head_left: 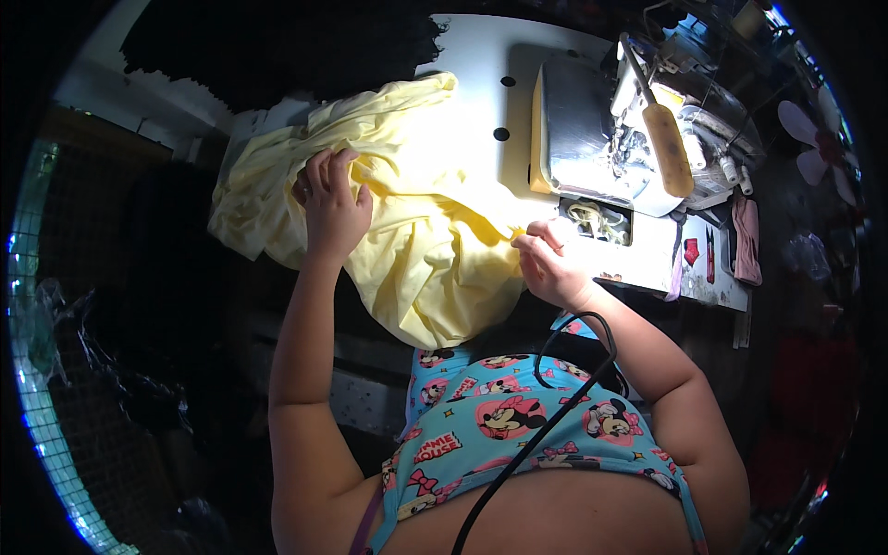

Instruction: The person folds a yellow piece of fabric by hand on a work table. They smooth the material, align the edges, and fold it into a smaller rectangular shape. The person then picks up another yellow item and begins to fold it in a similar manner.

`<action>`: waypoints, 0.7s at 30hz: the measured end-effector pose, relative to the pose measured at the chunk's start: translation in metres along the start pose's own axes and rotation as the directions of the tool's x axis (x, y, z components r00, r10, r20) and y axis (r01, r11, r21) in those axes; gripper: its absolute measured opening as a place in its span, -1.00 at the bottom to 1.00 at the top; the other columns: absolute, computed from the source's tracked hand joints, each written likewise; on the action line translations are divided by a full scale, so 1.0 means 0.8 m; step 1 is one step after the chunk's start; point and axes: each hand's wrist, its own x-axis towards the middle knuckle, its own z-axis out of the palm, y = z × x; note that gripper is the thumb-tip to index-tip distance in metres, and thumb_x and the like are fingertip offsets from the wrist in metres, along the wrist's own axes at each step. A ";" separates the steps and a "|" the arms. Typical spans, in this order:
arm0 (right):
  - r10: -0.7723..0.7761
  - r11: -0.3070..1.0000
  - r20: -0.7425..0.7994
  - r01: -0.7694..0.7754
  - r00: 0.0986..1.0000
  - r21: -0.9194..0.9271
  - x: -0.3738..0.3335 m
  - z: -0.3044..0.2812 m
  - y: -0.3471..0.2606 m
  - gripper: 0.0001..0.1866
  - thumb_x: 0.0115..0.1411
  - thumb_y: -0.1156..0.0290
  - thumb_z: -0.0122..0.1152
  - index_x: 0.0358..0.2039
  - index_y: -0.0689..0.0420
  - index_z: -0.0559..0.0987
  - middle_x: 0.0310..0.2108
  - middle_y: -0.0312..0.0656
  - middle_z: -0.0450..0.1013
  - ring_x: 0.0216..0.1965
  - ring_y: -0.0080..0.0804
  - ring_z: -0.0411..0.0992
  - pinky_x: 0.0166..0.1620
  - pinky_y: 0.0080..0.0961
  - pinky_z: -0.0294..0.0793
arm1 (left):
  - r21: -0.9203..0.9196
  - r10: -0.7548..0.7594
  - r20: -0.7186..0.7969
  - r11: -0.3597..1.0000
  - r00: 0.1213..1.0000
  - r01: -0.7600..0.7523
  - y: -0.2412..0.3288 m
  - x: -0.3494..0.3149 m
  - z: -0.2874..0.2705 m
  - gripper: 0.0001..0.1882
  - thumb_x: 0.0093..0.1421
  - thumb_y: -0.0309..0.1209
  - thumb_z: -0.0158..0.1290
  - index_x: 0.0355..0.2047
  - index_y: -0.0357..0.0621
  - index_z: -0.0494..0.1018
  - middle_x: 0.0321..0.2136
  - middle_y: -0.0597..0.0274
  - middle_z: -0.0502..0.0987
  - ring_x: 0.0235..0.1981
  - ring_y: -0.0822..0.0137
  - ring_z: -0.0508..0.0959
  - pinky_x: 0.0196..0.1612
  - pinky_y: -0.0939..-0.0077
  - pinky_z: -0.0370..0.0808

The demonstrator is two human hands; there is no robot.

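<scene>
A large piece of pale yellow fabric (435, 277) lies bunched on the white table, its near part hanging over the front edge toward my lap. My left hand (331, 203) rests on the fabric's left part, fingers curled into the folds. At the fabric's right corner, my right hand (552, 265) pinches the edge between thumb and fingers. Just beyond that hand stands a sewing machine (601, 129), brightly lit around its needle area. The lamp's tan, elongated head (668, 148) hangs in front of the machine.
An opening in the tabletop (599, 222) holds pale thread scraps. Red-handled snips (710, 254) and a pink cloth (746, 240) lie at the right. Dark fluffy material (277, 46) covers the far left. A black cable (527, 444) crosses my front; a small fan (814, 143) stands far right.
</scene>
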 end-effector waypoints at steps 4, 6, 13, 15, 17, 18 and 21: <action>-0.043 0.998 0.032 0.045 0.999 -0.046 0.022 -0.013 -0.011 -0.75 -0.09 0.60 0.21 -0.33 0.14 0.46 -0.36 -0.15 0.33 -0.34 -0.23 0.35 -0.29 -0.39 0.35 | -0.052 0.021 0.029 0.998 0.999 -0.020 0.005 -0.008 -0.003 -0.38 -0.16 -0.41 0.20 -0.05 0.11 0.22 -0.11 0.16 0.24 -0.03 0.03 0.26 -0.03 0.03 0.17; -0.020 0.999 0.055 0.021 0.998 -0.023 0.026 -0.010 -0.013 -0.72 -0.08 0.54 0.24 -0.30 0.14 0.46 -0.33 -0.15 0.33 -0.32 -0.21 0.34 -0.26 -0.37 0.35 | -0.061 0.066 0.073 0.996 0.995 -0.062 0.017 -0.008 -0.002 -0.40 -0.16 -0.39 0.21 -0.08 0.12 0.25 -0.13 0.18 0.25 -0.06 0.07 0.27 -0.03 0.09 0.17; 0.063 0.904 0.111 -0.010 0.992 -0.427 0.063 0.014 -0.014 -0.82 0.01 0.42 0.18 -0.34 0.14 0.47 -0.33 -0.13 0.37 -0.29 -0.18 0.35 -0.23 -0.32 0.37 | -0.006 0.142 0.077 0.990 0.987 -0.142 0.038 0.016 0.009 -0.84 -0.08 -0.39 0.16 -0.43 0.08 0.49 -0.22 0.45 0.33 -0.15 0.28 0.29 -0.03 0.18 0.17; 0.158 0.960 0.072 -0.136 0.985 -0.245 0.059 0.001 -0.009 -0.87 0.02 0.46 0.15 -0.38 0.15 0.48 -0.40 -0.12 0.40 -0.33 -0.18 0.38 -0.23 -0.32 0.37 | -0.110 0.148 0.085 0.984 0.985 -0.138 0.030 0.031 -0.002 -0.87 -0.05 -0.41 0.13 -0.43 0.06 0.48 -0.27 0.44 0.39 -0.13 0.28 0.32 -0.02 0.19 0.19; 0.277 0.961 0.012 -0.277 0.961 -0.003 0.055 -0.014 -0.015 -0.92 0.05 0.50 0.08 -0.39 0.18 0.47 -0.49 -0.07 0.43 -0.39 -0.08 0.40 -0.27 -0.42 0.38 | -0.077 0.217 0.013 0.973 0.976 -0.215 0.032 0.043 -0.029 -0.89 0.03 -0.47 0.06 -0.38 -0.08 0.48 -0.39 0.30 0.49 -0.22 0.23 0.45 -0.10 0.34 0.34; 0.418 0.903 0.045 -0.420 0.908 0.094 0.054 -0.027 -0.023 -0.94 0.08 0.50 0.10 -0.40 0.18 0.45 -0.48 -0.13 0.44 -0.38 -0.26 0.44 -0.29 -0.49 0.39 | -0.168 0.160 0.083 0.975 0.984 -0.145 0.033 0.044 -0.036 -0.90 0.05 -0.47 0.05 -0.38 -0.10 0.47 -0.40 0.27 0.49 -0.25 0.21 0.46 -0.14 0.33 0.36; 0.499 0.384 0.327 -0.544 0.802 0.746 0.028 -0.042 0.010 -0.83 0.17 0.48 0.08 -0.21 0.13 0.36 -0.36 -0.35 0.41 -0.25 -0.61 0.37 -0.14 -0.61 0.33 | -0.356 0.111 0.187 0.934 0.976 -0.038 0.042 0.047 -0.050 -0.94 0.13 -0.49 -0.01 -0.39 -0.21 0.43 -0.48 0.15 0.49 -0.40 0.16 0.53 -0.31 0.39 0.44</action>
